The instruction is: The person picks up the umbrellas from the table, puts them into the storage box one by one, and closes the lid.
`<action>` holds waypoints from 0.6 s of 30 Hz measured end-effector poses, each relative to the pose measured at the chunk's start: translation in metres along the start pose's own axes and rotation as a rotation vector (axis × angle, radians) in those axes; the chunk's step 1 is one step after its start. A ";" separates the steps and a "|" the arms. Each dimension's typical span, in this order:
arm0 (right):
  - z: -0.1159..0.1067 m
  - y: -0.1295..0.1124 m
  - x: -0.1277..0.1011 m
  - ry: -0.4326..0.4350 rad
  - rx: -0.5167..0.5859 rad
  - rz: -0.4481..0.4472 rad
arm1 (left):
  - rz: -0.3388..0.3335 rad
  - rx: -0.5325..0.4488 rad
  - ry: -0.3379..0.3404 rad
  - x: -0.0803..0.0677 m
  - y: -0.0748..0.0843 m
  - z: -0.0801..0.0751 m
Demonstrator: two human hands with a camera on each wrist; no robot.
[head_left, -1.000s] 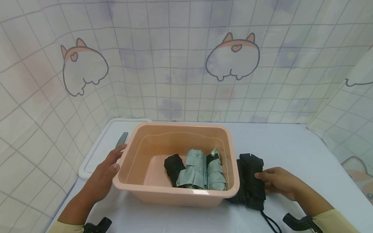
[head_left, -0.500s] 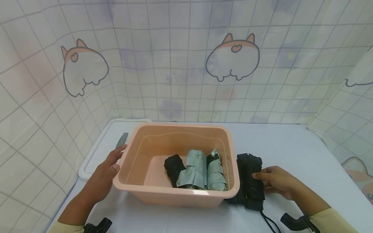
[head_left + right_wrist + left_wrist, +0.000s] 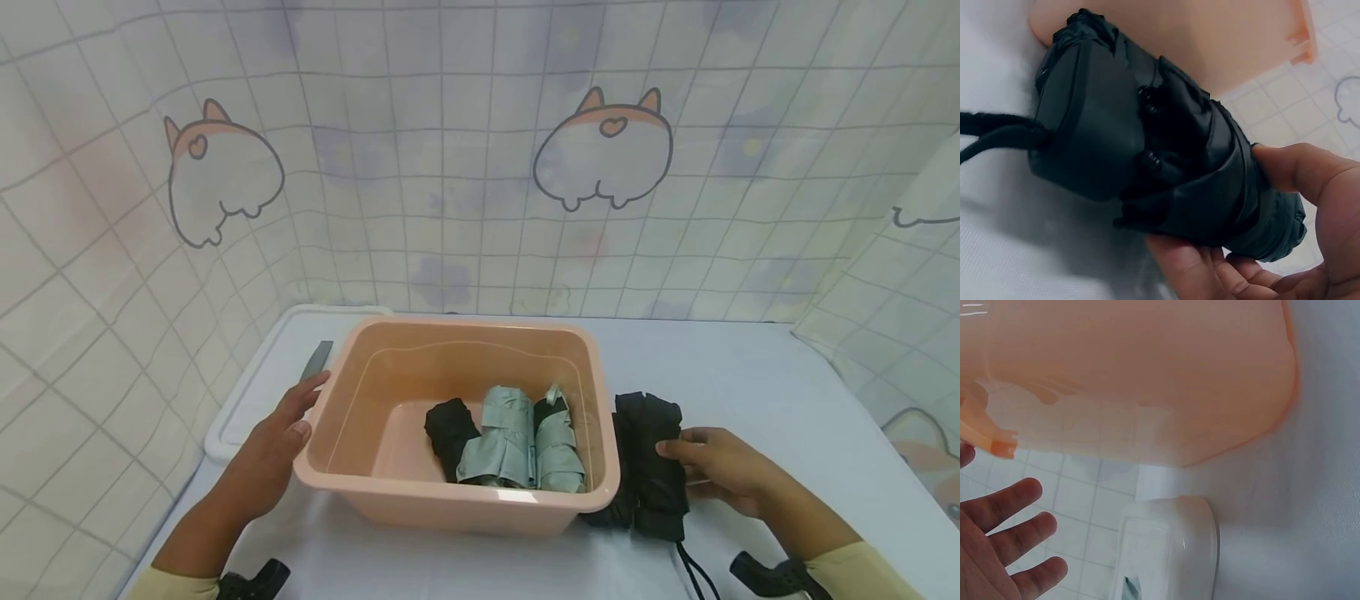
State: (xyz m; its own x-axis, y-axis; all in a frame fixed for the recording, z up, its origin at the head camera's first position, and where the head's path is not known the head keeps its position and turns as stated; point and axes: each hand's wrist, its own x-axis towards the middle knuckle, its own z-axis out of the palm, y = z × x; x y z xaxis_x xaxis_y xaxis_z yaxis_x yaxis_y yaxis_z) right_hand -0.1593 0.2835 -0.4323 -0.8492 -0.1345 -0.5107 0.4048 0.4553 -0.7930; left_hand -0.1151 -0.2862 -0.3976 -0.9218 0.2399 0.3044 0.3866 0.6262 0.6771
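Note:
My right hand (image 3: 723, 471) grips a black folded umbrella (image 3: 654, 467), thumb on one side and fingers on the other. In the right wrist view its handle end (image 3: 1088, 119) and wrist cord (image 3: 997, 128) face the camera. Another black bundle (image 3: 621, 492), partly hidden, lies between this umbrella and the peach plastic basin (image 3: 457, 508). Inside the basin rest a black folded umbrella (image 3: 452, 437) and two pale green folded umbrellas, one in the middle (image 3: 501, 433) and one at right (image 3: 557, 450). My left hand (image 3: 262, 458) is at the basin's left rim, fingers extended and spread.
Behind my left hand lies a white board or lid (image 3: 255, 400) with a grey blade-like shape (image 3: 317, 358) on it. White cloth (image 3: 720, 367) covers the table. A patterned curtain (image 3: 465, 167) encloses the back and sides.
My right hand and the black umbrella have shifted slightly, first left and then back right. The left hand and the basin stay in place.

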 end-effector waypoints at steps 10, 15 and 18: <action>-0.012 -0.007 -0.008 -0.074 0.078 -0.041 | -0.011 0.000 0.000 0.000 0.001 0.000; -0.017 -0.012 -0.014 -0.116 0.111 -0.079 | -0.012 -0.005 0.000 0.000 0.001 0.001; -0.020 -0.017 -0.018 -0.126 0.116 -0.095 | -0.009 -0.006 0.001 0.000 0.002 0.001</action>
State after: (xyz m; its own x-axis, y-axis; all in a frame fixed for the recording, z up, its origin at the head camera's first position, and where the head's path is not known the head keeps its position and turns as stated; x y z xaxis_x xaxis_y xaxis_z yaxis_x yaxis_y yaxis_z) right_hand -0.1572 0.2958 -0.4032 -0.8392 -0.2841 -0.4637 0.3675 0.3321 -0.8687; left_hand -0.1147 -0.2845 -0.3971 -0.9254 0.2333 0.2986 0.3780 0.6237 0.6842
